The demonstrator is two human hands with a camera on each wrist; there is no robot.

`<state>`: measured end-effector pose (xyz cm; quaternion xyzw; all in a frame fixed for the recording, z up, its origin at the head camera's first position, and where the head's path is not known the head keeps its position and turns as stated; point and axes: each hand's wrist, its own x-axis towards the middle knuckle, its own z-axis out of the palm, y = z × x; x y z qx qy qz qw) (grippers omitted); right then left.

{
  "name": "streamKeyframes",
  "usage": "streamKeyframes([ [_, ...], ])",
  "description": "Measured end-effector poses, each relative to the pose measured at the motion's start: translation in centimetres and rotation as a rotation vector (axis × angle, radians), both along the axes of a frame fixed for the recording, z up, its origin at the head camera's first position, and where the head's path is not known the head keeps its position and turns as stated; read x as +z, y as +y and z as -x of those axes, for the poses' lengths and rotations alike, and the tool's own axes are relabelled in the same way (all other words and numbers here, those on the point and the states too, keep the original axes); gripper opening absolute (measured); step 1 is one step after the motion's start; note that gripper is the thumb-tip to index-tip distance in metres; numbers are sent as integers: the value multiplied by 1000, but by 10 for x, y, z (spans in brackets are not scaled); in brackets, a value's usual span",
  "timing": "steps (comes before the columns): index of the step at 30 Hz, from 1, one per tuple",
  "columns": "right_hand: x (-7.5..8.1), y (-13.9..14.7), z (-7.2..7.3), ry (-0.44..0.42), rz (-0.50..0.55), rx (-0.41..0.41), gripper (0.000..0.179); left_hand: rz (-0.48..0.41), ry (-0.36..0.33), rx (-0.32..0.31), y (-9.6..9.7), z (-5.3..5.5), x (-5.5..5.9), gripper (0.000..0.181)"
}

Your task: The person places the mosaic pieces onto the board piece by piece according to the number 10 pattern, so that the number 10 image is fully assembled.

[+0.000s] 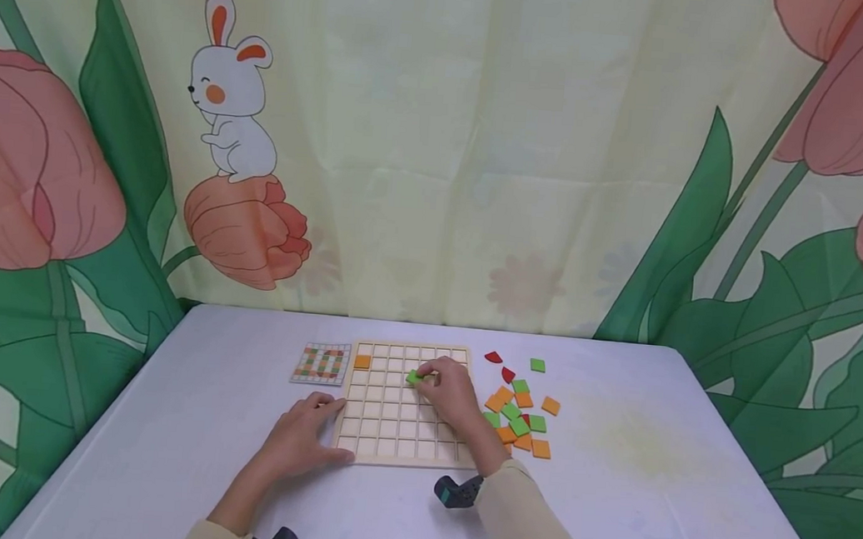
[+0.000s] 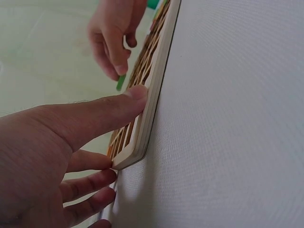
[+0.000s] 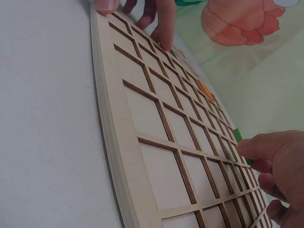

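Observation:
A wooden grid board [image 1: 388, 460] lies flat, with one orange square tile [image 1: 361, 362] in a cell near its upper left. Between thumb and fingers, my right hand [image 1: 449, 394] pinches a green square tile [image 1: 413, 378] over the upper middle cells. In the right wrist view, that green tile [image 3: 238, 135] shows on edge, close over the grid. My left hand [image 1: 301, 437] rests at the board's near left corner, fingers spread. Its thumb [image 2: 136, 93] lies on the near rim, and its forefinger touches the left side.
A small pattern card [image 1: 318, 380] with a colored grid lies left of the board. To the right are loose orange tiles [image 1: 542, 449], green tiles [image 1: 537, 365] and red curved-edged pieces [image 1: 494, 357]. A patterned curtain [image 1: 408, 176] hangs behind the white table [image 1: 656, 502].

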<state>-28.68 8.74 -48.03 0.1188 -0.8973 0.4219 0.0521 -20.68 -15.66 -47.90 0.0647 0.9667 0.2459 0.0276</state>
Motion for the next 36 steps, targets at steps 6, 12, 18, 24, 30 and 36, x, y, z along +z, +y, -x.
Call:
streamKeyframes([
  [6, 1, -6, 3, 9, -16, 10, 8, -10, 12, 1, 1, 0, 0, 88],
  [12, 0, -11, 5, 14, -24, 33, 9, -18, 6, 5, 1, 0, -1, 88],
  [18, 0, -14, 3, 8, 2, 34, 9, -24, 1, -3, 4, 1, 0, 89],
  [24, -2, -20, 4, 2, 6, 47, 9, -17, -6, 6, 3, 0, 1, 89],
  [30, -4, -30, 5, 2, 13, 43, 9, -9, -2, 5, 1, -1, 2, 89],
  [36, -7, -38, 8, 11, 13, 33, 8, -15, 9, 5, 0, -1, 3, 88],
])
